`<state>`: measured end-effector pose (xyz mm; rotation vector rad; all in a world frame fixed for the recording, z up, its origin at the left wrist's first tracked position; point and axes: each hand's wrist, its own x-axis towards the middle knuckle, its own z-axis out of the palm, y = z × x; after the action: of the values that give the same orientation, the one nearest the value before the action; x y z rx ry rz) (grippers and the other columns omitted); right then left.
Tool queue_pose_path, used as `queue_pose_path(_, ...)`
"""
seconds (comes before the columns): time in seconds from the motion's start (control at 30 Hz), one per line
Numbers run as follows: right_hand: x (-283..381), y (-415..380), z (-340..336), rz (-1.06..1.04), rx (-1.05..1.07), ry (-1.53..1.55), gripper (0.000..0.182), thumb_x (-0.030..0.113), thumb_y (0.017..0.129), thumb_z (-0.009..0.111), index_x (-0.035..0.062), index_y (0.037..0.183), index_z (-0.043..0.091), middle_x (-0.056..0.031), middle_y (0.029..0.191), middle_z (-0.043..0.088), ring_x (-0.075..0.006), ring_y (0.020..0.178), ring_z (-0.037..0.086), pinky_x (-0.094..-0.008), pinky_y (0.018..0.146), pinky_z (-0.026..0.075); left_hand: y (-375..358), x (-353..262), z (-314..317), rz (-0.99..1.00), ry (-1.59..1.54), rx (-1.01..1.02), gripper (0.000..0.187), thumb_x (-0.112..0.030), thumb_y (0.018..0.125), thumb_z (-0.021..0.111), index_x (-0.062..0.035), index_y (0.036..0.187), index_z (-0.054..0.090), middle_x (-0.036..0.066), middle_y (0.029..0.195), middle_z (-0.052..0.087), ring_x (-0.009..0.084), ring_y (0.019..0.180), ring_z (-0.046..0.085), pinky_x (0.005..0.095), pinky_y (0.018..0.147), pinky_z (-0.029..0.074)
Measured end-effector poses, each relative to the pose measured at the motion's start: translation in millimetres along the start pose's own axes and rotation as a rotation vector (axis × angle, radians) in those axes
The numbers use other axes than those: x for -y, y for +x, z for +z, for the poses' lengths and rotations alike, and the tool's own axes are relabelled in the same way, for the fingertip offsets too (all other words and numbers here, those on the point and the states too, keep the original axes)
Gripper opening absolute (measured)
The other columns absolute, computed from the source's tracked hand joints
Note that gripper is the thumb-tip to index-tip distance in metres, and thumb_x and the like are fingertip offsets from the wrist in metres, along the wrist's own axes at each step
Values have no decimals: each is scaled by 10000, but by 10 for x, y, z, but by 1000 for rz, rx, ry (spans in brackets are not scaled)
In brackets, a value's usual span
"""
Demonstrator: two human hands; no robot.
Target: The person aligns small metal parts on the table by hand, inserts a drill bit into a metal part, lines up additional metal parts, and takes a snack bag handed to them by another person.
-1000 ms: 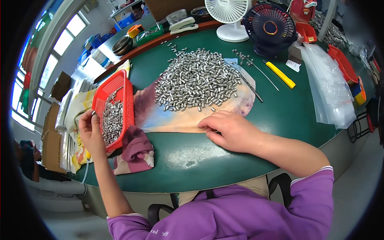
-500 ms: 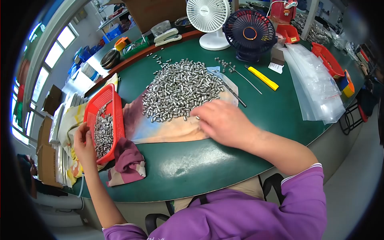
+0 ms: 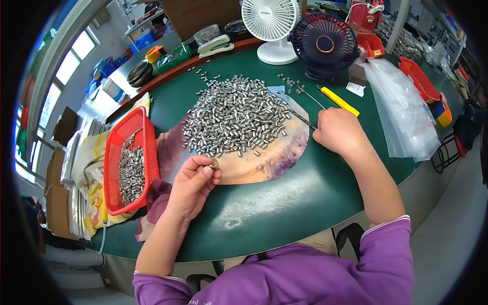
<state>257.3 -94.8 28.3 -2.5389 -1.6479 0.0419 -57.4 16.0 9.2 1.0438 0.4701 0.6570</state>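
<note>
My left hand [image 3: 192, 184] pinches a small metal cylinder [image 3: 212, 166] between thumb and fingertips, just in front of the pile. Closed around the near end of a thin dark rod [image 3: 304, 120] is my right hand [image 3: 339, 130], at the right edge of the mat. The rod's far end lies beside the pile. A large heap of shiny metal cylinders [image 3: 231, 114] covers much of the multicoloured mat [image 3: 244, 170]. More such cylinders lie in the red plastic basket [image 3: 156, 162] to the left of my left hand.
A maroon cloth [image 3: 158, 195] lies beside the basket. Behind the heap stand a white fan [image 3: 277, 51] and a dark blue fan [image 3: 324, 46]. A yellow cutter [image 3: 339, 100], a thin metal rod [image 3: 311, 96] and clear plastic bags [image 3: 401, 112] lie on the right of the green table [image 3: 274, 213].
My left hand has moved right from the basket to the front of the heap and holds a cylinder. My right hand has moved from the heap's front edge rightward and gripped the dark rod.
</note>
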Motion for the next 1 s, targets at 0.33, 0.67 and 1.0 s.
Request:
queue_pose_path(0.33, 364, -149, -266, -246, -590, 546, 116, 46, 868, 588, 9, 956, 524, -148, 770, 622, -327, 730, 631, -419, 656, 497, -52, 52, -109, -144, -381, 132, 85, -168, 989, 523, -109, 1050, 534, 28, 859, 505, 115, 735, 464, 247, 661, 396)
queue_pose_path(0.67, 619, -338, 13, -938, -455, 662, 285, 59, 765, 651, 83, 1049, 629, -52, 1027, 667, -231, 906, 643, -348, 753, 499, -69, 74, -86, -60, -271, 167, 84, -148, 982, 533, -99, 1050, 526, 43, 838, 524, 115, 673, 460, 248, 620, 377)
queue_pose_path(1.0, 644, -357, 41, -993, -461, 614, 295, 99, 759, 639, 65, 1051, 625, -76, 1058, 639, -225, 893, 631, -339, 734, 497, -91, 66, -53, -53, -157, 128, 84, -149, 960, 560, -99, 1006, 511, 46, 806, 531, 105, 597, 444, 252, 561, 363)
